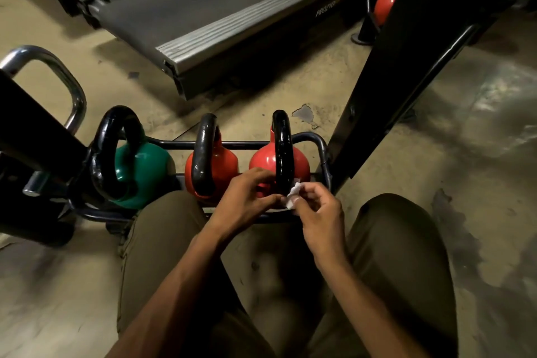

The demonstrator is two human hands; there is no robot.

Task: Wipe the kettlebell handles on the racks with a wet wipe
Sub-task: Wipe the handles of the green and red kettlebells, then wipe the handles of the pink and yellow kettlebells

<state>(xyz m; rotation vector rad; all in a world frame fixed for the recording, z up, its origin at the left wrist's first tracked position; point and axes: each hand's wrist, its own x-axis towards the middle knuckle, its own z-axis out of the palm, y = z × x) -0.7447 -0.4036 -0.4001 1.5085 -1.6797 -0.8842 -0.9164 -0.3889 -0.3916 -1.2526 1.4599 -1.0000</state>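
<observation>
- The right hand (316,212) is pinching a white wipe (292,198) in a thumb-and-fingertip grip.
- The left hand (247,197) is pinching the wipe's other edge, fingers curled.
- The wipe is sitting just beside the foot of the black handle (283,148) of a red kettlebell (263,161).
- This kettlebell is standing in a low rack (321,144), with a second red kettlebell (225,166) and a green kettlebell (145,164) on its left.

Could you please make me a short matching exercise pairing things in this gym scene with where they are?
1. green kettlebell
2. wet wipe
3. treadmill

A. on the floor beyond the rack
B. at the left end of the rack
C. pinched between the left hand and the right hand

Pairs: 1-B, 2-C, 3-A
</observation>
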